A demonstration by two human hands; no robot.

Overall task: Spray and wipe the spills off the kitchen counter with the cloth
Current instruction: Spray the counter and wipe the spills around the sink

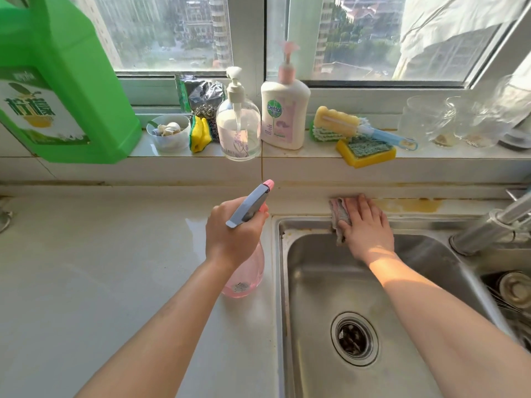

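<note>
My left hand (pixel 232 237) grips a pink spray bottle (pixel 244 280) with a grey trigger head, held over the pale counter (pixel 100 268) just left of the sink, nozzle facing the back wall. Flat on a pinkish-grey cloth (pixel 339 214), my right hand (pixel 365 225) presses it against the narrow counter strip behind the sink's back rim. A yellow-orange spill (pixel 408 205) stains that strip just right of the cloth.
The steel sink (pixel 316 282) fills the lower right, with a tap (pixel 500 222) at its right. On the windowsill stand a green detergent jug (pixel 57 81), two pump bottles (pixel 238 124), sponges (pixel 367 150), a brush and glass jars (pixel 431 122).
</note>
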